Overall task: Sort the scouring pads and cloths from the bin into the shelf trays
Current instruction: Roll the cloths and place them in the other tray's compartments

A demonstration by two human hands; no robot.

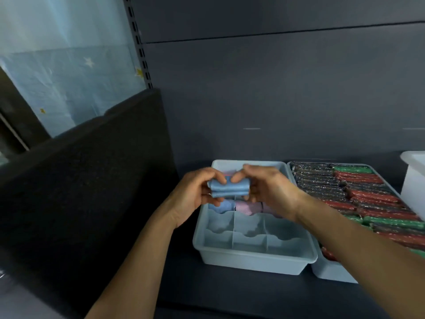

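Cloth (pixel 217 188), light blue and folded into a small thick bundle, is held in the air between both hands, just above the back half of the divided tray (pixel 253 256). The left hand (pixel 197 192) pinches its left end with thumb on top and fingers curled beneath; the right hand (pixel 269 189) grips the right end the same way. The likeliest slip is the fold springing open when one hand lets go, since soft fabric holds its shape only under the pinch; a loosened bundle would straddle a wavy divider rather than drop into one cell. It could also snag or drag up the blue cloth (pixel 222 207) and the lilac cloth (pixel 247 207) already packed in the row directly below, which sit close to where it is held. The two nearest rows of cells look bare. Touching this tray on the right is a second tray (pixel 331 276) packed tight with scouring pads (pixel 358 187) in red, green and dark glitter. A white bin (pixel 414 180) shows partly at the far right edge. Both trays rest on a dark shelf (pixel 230 291) against a grey back panel (pixel 276 88). A black speckled board (pixel 92 180) closes off the left, and beyond a slotted upright (pixel 140 42) hangs a pale blue star-print sheet (pixel 69 77).
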